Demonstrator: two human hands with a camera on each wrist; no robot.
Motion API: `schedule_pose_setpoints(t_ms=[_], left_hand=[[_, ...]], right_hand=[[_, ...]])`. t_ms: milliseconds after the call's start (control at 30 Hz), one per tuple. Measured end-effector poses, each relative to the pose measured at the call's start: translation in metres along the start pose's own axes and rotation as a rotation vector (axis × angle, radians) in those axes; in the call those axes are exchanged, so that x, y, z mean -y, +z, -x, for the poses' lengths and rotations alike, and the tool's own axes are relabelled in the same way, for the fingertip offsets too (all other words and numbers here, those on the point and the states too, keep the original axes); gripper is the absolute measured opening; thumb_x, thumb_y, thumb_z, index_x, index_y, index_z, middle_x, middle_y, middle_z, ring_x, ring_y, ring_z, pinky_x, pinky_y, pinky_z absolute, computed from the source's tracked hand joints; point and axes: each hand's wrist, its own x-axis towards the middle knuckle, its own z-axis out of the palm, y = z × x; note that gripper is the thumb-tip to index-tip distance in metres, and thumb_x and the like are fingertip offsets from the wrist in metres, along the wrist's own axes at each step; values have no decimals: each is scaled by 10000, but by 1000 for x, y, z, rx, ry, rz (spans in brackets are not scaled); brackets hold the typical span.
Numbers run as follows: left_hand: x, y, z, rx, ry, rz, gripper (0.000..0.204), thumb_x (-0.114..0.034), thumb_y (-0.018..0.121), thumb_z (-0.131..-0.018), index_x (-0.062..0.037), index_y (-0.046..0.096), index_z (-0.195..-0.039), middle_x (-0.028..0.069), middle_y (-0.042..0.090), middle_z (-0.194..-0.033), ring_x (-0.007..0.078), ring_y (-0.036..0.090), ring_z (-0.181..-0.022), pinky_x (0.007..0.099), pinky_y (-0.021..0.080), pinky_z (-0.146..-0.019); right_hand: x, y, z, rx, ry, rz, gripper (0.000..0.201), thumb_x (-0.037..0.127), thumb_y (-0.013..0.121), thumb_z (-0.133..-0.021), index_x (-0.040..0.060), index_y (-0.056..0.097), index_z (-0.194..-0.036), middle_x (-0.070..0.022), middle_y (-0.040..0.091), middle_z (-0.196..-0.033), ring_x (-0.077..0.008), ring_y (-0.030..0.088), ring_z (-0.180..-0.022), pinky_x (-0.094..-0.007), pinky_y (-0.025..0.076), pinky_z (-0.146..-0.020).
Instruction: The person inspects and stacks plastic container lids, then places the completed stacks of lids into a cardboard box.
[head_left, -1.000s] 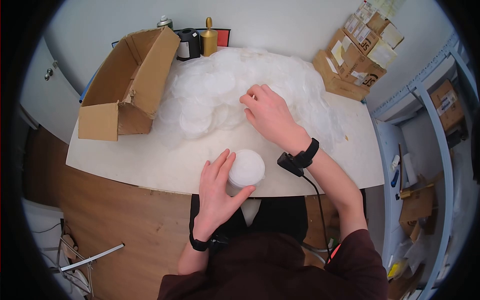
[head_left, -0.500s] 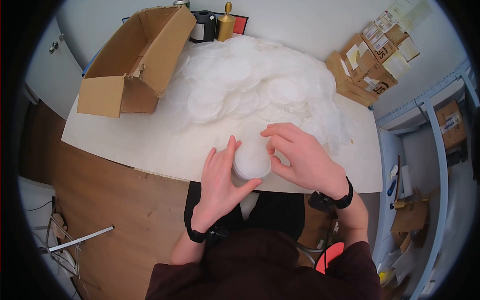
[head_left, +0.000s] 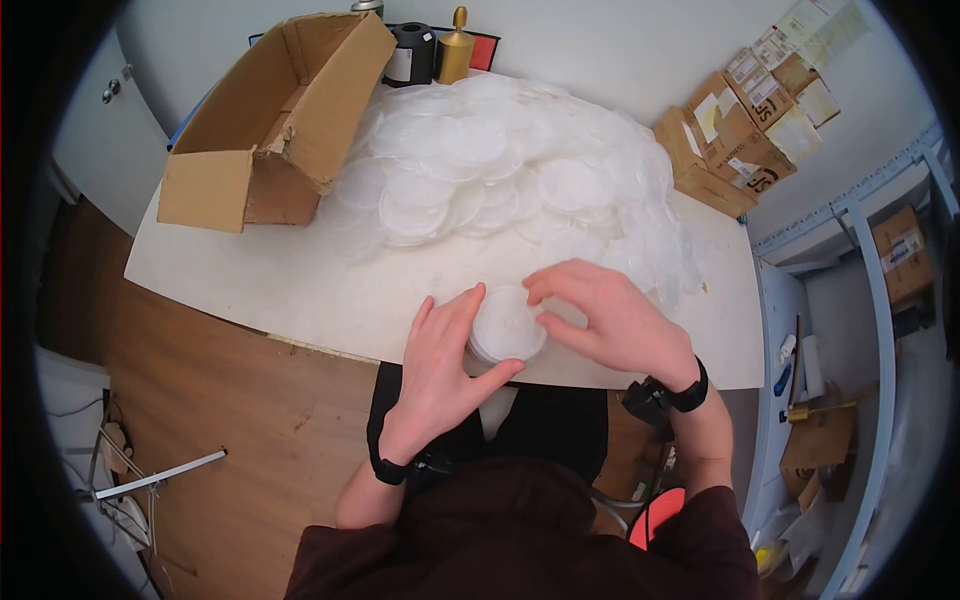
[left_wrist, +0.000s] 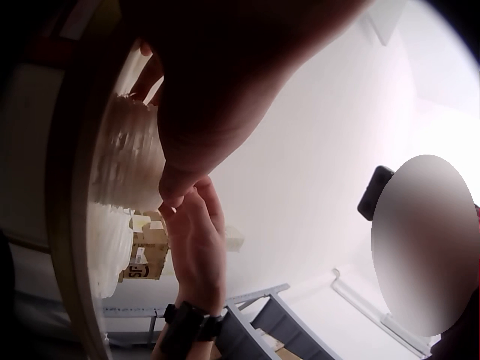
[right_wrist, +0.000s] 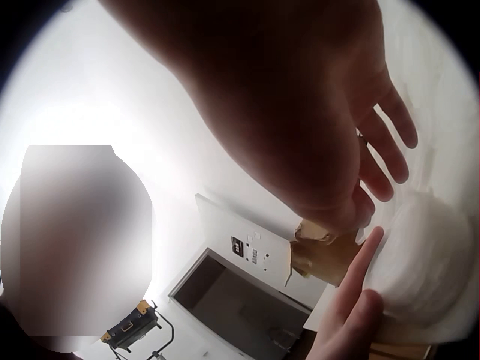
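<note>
A round stack of translucent white plastic lids [head_left: 508, 328] stands near the table's front edge. My left hand [head_left: 438, 365] holds it from the left, thumb at the near side and fingers along the far side. In the left wrist view, the ridged side of the stack [left_wrist: 129, 154] shows beside that hand. At the stack's right edge is my right hand [head_left: 618, 318], thumb and forefinger apart; the right wrist view shows its fingers loosely spread above the stack [right_wrist: 426, 255]. Behind both hands lies a broad heap of similar thin discs [head_left: 480, 150].
A cardboard box [head_left: 205, 190] with its flaps out stands on the table's left. A black container [head_left: 410, 55] and a gold bottle [head_left: 456, 50] are at the back. Stacked parcels [head_left: 735, 130] fill the back right corner. Blue shelving [head_left: 870, 300] stands to the right.
My right hand has come from the heap to the stack, and its fingers have loosened over the top. The left hand has stayed around the stack. The head view has shifted slightly.
</note>
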Motion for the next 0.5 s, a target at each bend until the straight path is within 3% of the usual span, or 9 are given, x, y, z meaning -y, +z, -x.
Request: schedule_pose_setpoints(t_ms=[33, 100, 133, 200, 333, 500], left_hand=[[0, 0, 0, 0, 5, 0, 997, -380, 962, -871, -13, 503, -1677, 216, 643, -1586, 420, 581, -1478, 624, 292, -1373], [0, -1, -1, 6, 1, -13, 969, -381, 958, -878, -14, 521, -1661, 211, 645, -1581, 418, 585, -1470, 623, 296, -1372], [1, -1, 0, 6, 10, -15, 969, -381, 958, -878, -14, 521, -1661, 211, 645, -1581, 418, 585, -1470, 623, 296, -1372], [3, -1, 1, 17, 16, -34, 985, -455, 949, -896, 14, 518, -1647, 214, 635, -1579, 396, 577, -1486, 649, 303, -1349], [4, 0, 1, 16, 11, -28, 977, -457, 947, -899, 7, 521, -1647, 211, 634, -1579, 402, 578, -1483, 652, 306, -1347], [4, 0, 1, -3, 19, -14, 969, -407, 964, -877, -20, 528, -1652, 211, 638, -1596, 426, 589, -1469, 647, 321, -1353]], right_hand=[[-12, -5, -8, -63, 145, 20, 210, 96, 787, -964, 59, 735, -1164, -119, 751, -1334, -374, 706, -1253, -488, 598, -1020], [-42, -7, -25, -253, 209, 337, 205, 92, 779, -967, 62, 743, -1166, -99, 758, -1232, -347, 704, -1154, -477, 593, -954], [-62, -6, -31, -261, 210, 341, 205, 92, 779, -967, 62, 743, -1166, -99, 758, -1232, -347, 704, -1154, -477, 593, -954], [-99, -5, -36, -354, 228, 668, 187, 82, 783, -957, 61, 738, -1137, -99, 741, -1139, -328, 677, -1074, -466, 580, -909], [-110, -5, -37, -292, 253, 731, 158, 63, 782, -946, 55, 730, -1095, -94, 732, -1122, -319, 664, -1065, -453, 575, -914], [-54, -14, -18, -368, 237, 414, 99, 46, 770, -942, 53, 707, -1017, -107, 750, -1174, -356, 688, -1156, -464, 586, -951]])
